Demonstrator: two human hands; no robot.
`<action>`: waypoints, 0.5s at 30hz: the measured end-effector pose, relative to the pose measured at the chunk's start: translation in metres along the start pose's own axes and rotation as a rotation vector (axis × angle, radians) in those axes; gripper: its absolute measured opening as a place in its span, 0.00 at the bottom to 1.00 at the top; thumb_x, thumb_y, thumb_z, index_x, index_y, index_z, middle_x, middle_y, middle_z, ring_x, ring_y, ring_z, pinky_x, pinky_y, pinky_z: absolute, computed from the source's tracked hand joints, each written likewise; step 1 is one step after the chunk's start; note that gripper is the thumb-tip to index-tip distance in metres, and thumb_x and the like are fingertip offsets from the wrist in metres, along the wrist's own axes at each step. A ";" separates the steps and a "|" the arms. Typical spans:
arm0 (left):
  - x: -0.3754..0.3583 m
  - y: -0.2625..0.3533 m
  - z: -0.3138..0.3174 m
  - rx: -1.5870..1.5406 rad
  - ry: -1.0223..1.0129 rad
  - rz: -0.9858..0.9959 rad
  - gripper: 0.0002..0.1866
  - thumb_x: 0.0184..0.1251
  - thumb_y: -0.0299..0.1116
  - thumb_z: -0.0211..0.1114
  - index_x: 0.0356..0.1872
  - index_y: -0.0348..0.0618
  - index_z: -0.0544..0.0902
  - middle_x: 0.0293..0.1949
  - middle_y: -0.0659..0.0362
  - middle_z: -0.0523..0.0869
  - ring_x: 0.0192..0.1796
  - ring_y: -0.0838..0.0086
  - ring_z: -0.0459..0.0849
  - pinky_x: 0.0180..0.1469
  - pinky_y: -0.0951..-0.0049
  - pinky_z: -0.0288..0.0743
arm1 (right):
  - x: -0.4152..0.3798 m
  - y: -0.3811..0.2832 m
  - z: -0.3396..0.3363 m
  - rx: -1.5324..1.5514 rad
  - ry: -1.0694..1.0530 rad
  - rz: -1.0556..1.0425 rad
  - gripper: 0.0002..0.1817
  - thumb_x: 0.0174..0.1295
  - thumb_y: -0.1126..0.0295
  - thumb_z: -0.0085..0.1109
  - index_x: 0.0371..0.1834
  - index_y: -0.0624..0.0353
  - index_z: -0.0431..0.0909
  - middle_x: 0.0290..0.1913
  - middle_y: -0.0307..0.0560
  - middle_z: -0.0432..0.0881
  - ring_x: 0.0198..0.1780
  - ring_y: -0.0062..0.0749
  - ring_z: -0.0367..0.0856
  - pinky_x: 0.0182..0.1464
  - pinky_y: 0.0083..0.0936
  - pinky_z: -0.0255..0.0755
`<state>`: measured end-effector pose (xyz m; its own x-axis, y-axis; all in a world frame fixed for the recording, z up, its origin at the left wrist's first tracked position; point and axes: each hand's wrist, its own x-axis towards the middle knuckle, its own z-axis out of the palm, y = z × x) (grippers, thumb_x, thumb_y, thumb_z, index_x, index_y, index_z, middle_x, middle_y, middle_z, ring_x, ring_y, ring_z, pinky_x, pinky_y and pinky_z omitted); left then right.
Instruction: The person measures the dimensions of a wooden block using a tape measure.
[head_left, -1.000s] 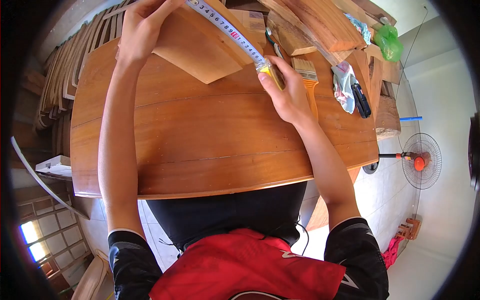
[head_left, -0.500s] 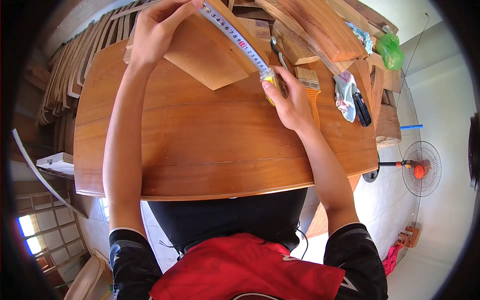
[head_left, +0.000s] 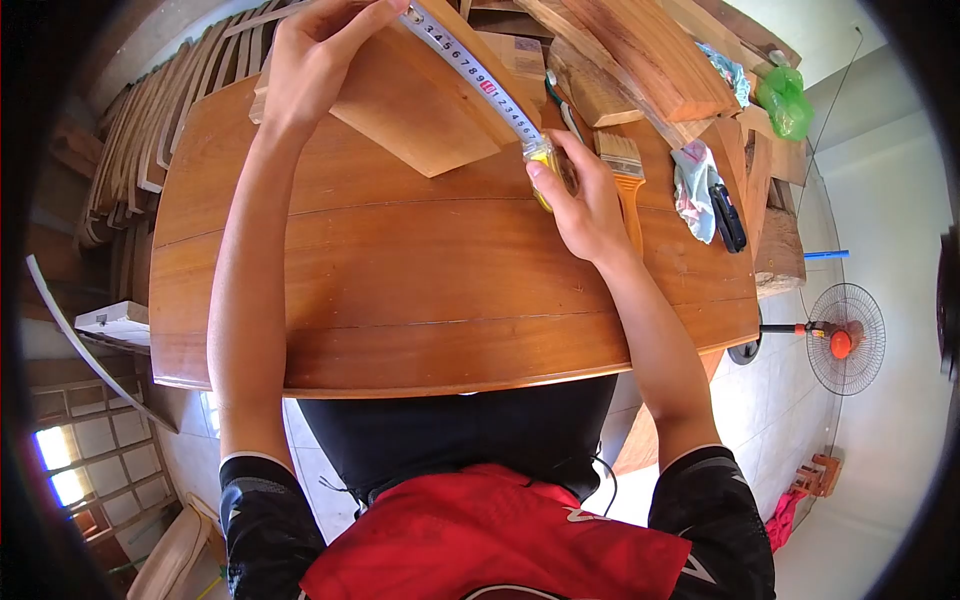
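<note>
A light wooden board (head_left: 415, 105) lies on the brown wooden table (head_left: 420, 290). A tape measure's white blade (head_left: 470, 70) runs along the board's right edge. My left hand (head_left: 315, 50) pins the blade's end at the board's far corner. My right hand (head_left: 580, 200) grips the yellow tape measure case (head_left: 540, 165) at the board's near corner.
A paintbrush with an orange handle (head_left: 625, 175) lies just right of my right hand. Stacked timber pieces (head_left: 640, 55), a cloth (head_left: 695, 185), a black tool (head_left: 728, 215) and a green bag (head_left: 785, 100) crowd the table's far right. A floor fan (head_left: 845, 340) stands at right.
Both hands keep the tape stretched along the board. The scene shifted slightly in view as the head moved; the hands hold the same grip.
</note>
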<state>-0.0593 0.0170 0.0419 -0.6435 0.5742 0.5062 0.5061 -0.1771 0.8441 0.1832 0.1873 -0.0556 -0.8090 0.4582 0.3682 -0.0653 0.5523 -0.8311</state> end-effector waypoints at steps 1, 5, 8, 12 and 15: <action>0.000 0.000 -0.001 0.014 0.000 0.004 0.15 0.76 0.36 0.71 0.54 0.35 0.91 0.42 0.59 0.93 0.45 0.77 0.87 0.52 0.73 0.79 | 0.000 -0.001 0.000 0.011 -0.008 -0.003 0.24 0.70 0.57 0.67 0.56 0.68 0.79 0.43 0.55 0.86 0.44 0.39 0.83 0.51 0.33 0.75; 0.001 -0.001 -0.003 0.073 -0.006 0.049 0.15 0.76 0.36 0.70 0.53 0.35 0.91 0.42 0.60 0.93 0.44 0.78 0.87 0.50 0.73 0.80 | -0.001 0.001 0.002 0.082 0.002 -0.017 0.21 0.71 0.58 0.66 0.54 0.68 0.79 0.38 0.48 0.83 0.40 0.30 0.79 0.45 0.29 0.73; -0.001 0.004 -0.001 0.081 -0.014 0.035 0.15 0.76 0.36 0.71 0.54 0.36 0.91 0.41 0.60 0.93 0.43 0.78 0.87 0.49 0.73 0.80 | -0.001 -0.004 0.002 0.139 -0.017 0.057 0.18 0.72 0.60 0.65 0.52 0.66 0.79 0.34 0.41 0.80 0.36 0.23 0.74 0.40 0.27 0.69; -0.005 0.013 0.006 0.047 -0.028 -0.005 0.15 0.76 0.36 0.71 0.54 0.36 0.91 0.43 0.59 0.92 0.44 0.78 0.87 0.49 0.75 0.81 | 0.000 0.000 0.000 0.153 -0.038 0.108 0.16 0.74 0.61 0.64 0.51 0.64 0.79 0.30 0.36 0.77 0.33 0.18 0.71 0.36 0.25 0.65; -0.005 0.013 0.008 0.012 -0.046 -0.025 0.15 0.77 0.36 0.71 0.55 0.36 0.91 0.45 0.58 0.92 0.46 0.78 0.87 0.50 0.76 0.81 | 0.000 0.003 -0.001 0.173 -0.046 0.130 0.16 0.75 0.61 0.64 0.51 0.64 0.79 0.32 0.37 0.77 0.33 0.18 0.71 0.33 0.24 0.70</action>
<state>-0.0443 0.0182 0.0492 -0.6292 0.6142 0.4763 0.4974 -0.1528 0.8540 0.1832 0.1896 -0.0582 -0.8426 0.4836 0.2371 -0.0547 0.3612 -0.9309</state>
